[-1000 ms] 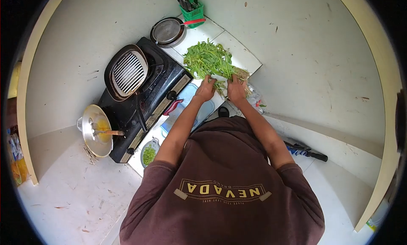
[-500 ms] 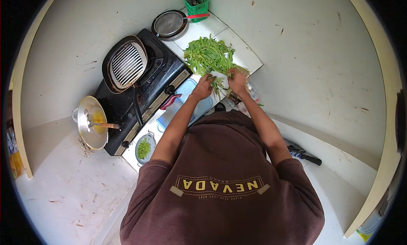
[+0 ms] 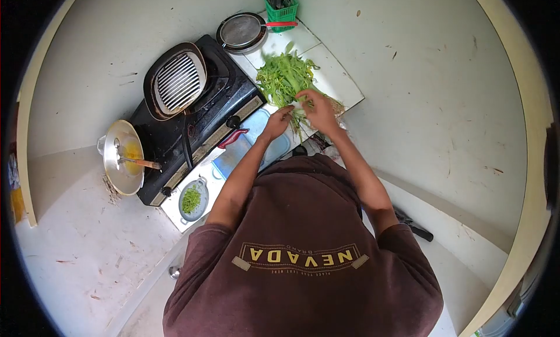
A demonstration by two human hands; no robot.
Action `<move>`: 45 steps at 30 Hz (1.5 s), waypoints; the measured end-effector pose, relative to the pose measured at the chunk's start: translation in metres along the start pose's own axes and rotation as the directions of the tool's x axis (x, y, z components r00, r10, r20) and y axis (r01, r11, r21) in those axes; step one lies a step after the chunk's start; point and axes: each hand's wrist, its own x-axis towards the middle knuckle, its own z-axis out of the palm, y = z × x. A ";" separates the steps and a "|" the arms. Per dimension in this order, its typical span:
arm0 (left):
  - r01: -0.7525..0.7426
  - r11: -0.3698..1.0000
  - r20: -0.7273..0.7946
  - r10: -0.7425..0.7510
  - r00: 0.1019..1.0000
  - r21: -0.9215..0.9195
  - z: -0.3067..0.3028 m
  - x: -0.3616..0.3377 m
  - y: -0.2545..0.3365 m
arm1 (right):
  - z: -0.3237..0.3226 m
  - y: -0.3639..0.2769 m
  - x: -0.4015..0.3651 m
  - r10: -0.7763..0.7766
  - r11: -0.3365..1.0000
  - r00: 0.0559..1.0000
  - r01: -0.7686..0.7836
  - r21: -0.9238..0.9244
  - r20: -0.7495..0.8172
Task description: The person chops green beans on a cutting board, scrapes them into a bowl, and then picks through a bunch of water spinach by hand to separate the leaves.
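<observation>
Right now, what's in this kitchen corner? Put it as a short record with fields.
Leafy greens: heaped on white tiled counter
Left hand: fingers at the stems
Right hand: above the greens; grip unclear
Stove: black, ridged pan on top
Deep pan: yellow contents, wooden-handled utensil
Grey dish: small green pieces inside
Strainer: red handle, beside green basket

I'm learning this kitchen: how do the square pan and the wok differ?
The square pan has a striped middle and dark rim; the wok is pale. The wok holds something yellow and a wooden-handled utensil; the square pan shows neither. Both are at the stove.
</observation>
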 end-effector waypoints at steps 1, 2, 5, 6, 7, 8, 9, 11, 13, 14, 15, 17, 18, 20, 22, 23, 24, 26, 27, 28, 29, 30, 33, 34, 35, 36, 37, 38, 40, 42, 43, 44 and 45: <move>0.067 0.991 -0.022 -0.070 0.997 -0.114 0.000 0.003 -0.007 | 0.013 0.010 -0.006 -0.055 0.998 0.998 0.056 -0.006 0.018; 0.129 0.965 -0.036 -0.141 0.989 -0.229 0.001 0.005 -0.015 | 0.025 0.022 -0.011 -0.110 0.994 0.993 0.111 -0.011 0.037; 0.245 0.641 -0.091 -0.444 0.891 -0.728 0.001 0.002 0.010 | 0.052 0.062 -0.027 -0.065 0.979 0.982 0.097 -0.180 0.176; 0.251 0.650 -0.078 -0.432 0.898 -0.717 0.001 0.003 0.006 | 0.055 0.068 -0.030 -0.043 0.966 0.976 0.095 -0.241 0.212; 0.256 0.660 -0.064 -0.419 0.906 -0.706 0.002 0.005 0.002 | 0.057 0.074 -0.033 -0.055 0.967 0.975 0.106 -0.232 0.216; 0.259 0.670 -0.051 -0.406 0.913 -0.695 0.003 0.007 -0.002 | 0.057 0.080 -0.036 -0.069 0.967 0.973 0.120 -0.224 0.221; 0.254 0.746 -0.078 -0.378 0.922 -0.615 0.004 0.006 0.004 | 0.057 0.084 -0.037 -0.083 0.968 0.970 0.133 -0.215 0.227; 0.239 0.869 -0.122 -0.319 0.940 -0.434 0.010 -0.001 0.015 | 0.061 0.092 -0.037 -0.162 0.971 0.969 0.189 -0.143 0.186; 0.290 0.835 -0.088 -0.370 0.925 -0.468 0.011 0.001 0.017 | 0.058 0.096 -0.035 -0.152 0.981 0.973 0.169 -0.093 0.172; 0.314 0.817 -0.070 -0.394 0.917 -0.483 0.010 0.002 0.019 | 0.054 0.099 -0.032 -0.105 0.990 0.978 0.121 -0.077 0.180; 0.297 0.824 -0.074 -0.376 0.924 -0.483 0.010 0.004 0.017 | 0.051 0.101 -0.029 -0.059 0.995 0.980 0.072 -0.062 0.189; 0.264 0.834 -0.083 -0.344 0.935 -0.485 0.011 0.005 0.011 | 0.043 0.107 -0.023 0.035 0.988 0.996 -0.023 -0.154 0.076; 0.277 0.887 -0.170 -0.358 0.918 -0.370 0.013 0.007 0.008 | 0.040 0.110 -0.021 0.076 0.978 0.997 -0.071 -0.196 0.018; 0.324 0.937 -0.347 -0.348 0.871 -0.129 0.018 0.011 0.004 | 0.037 0.115 -0.020 0.039 0.892 0.999 -0.019 -0.452 0.034; 0.158 0.986 -0.595 -0.097 0.798 0.052 0.030 0.012 0.008 | 0.039 0.120 -0.020 -0.003 0.792 0.999 0.030 -0.610 0.046; 0.092 0.983 -0.684 0.042 0.728 0.159 0.036 0.012 0.010 | 0.043 0.121 -0.022 -0.024 0.757 0.999 0.049 -0.651 0.047; 0.071 0.977 -0.627 0.073 0.775 0.202 0.036 0.008 0.022 | 0.045 0.120 -0.024 -0.047 0.720 0.998 0.067 -0.691 0.048; 0.021 0.959 -0.499 0.128 0.857 0.282 0.030 -0.001 0.055 | 0.047 0.115 -0.028 -0.047 0.688 0.998 0.061 -0.723 0.040; -0.032 0.925 -0.357 0.177 0.917 0.378 0.028 -0.002 0.056 | 0.047 0.114 -0.029 -0.048 0.671 0.998 0.059 -0.739 0.036; -0.031 0.899 -0.303 0.180 0.936 0.438 0.027 -0.003 0.056 | 0.048 0.114 -0.029 -0.061 0.669 0.998 0.061 -0.741 0.027; -0.033 0.868 -0.248 0.178 0.952 0.495 0.026 -0.006 0.056 | 0.049 0.113 -0.030 -0.075 0.667 0.997 0.063 -0.743 0.018; -0.039 0.834 -0.192 0.172 0.966 0.550 0.026 -0.008 0.056 | 0.050 0.115 -0.030 -0.088 0.664 0.996 0.065 -0.745 0.008; 0.018 0.891 -0.228 0.096 0.969 0.454 0.027 -0.003 0.035 | 0.047 0.121 -0.025 -0.079 0.690 0.997 0.070 -0.720 0.022; -0.009 0.902 -0.232 0.120 0.965 0.432 0.026 -0.004 0.033 | 0.046 0.122 -0.020 -0.008 0.698 1.000 0.027 -0.716 0.030; -0.035 0.911 -0.237 0.144 0.961 0.411 0.023 -0.006 0.031 | 0.046 0.122 -0.014 0.062 0.703 0.997 -0.016 -0.711 0.038; -0.063 0.918 -0.242 0.169 0.955 0.391 0.021 -0.008 0.030 | 0.047 0.122 -0.010 0.131 0.706 0.990 -0.060 -0.706 0.046; -0.069 0.940 -0.277 0.168 0.946 0.334 0.021 -0.008 0.029 | 0.047 0.121 -0.007 0.131 0.695 0.990 -0.056 -0.717 0.050; -0.078 0.958 -0.311 0.166 0.936 0.276 0.021 -0.009 0.028 | 0.048 0.120 -0.004 0.131 0.684 0.990 -0.052 -0.727 0.053; -0.092 0.974 -0.368 0.165 0.915 0.206 0.019 -0.012 0.038 | 0.052 0.123 -0.002 0.134 0.699 0.990 -0.069 -0.712 0.034; -0.096 0.979 -0.419 0.164 0.893 0.177 0.019 -0.015 0.047 | 0.054 0.121 -0.002 0.142 0.746 0.990 -0.109 -0.657 -0.002; -0.130 0.959 -0.437 0.233 0.869 0.253 0.018 -0.013 0.045 | 0.053 0.118 -0.002 0.166 0.779 0.985 -0.162 -0.605 -0.050; -0.161 0.931 -0.449 0.303 0.840 0.328 0.015 -0.010 0.046 | 0.051 0.114 -0.001 0.193 0.808 0.977 -0.213 -0.549 -0.096; -0.186 0.897 -0.456 0.372 0.809 0.401 0.011 -0.008 0.051 | 0.050 0.114 0.000 0.222 0.832 0.965 -0.262 -0.489 -0.138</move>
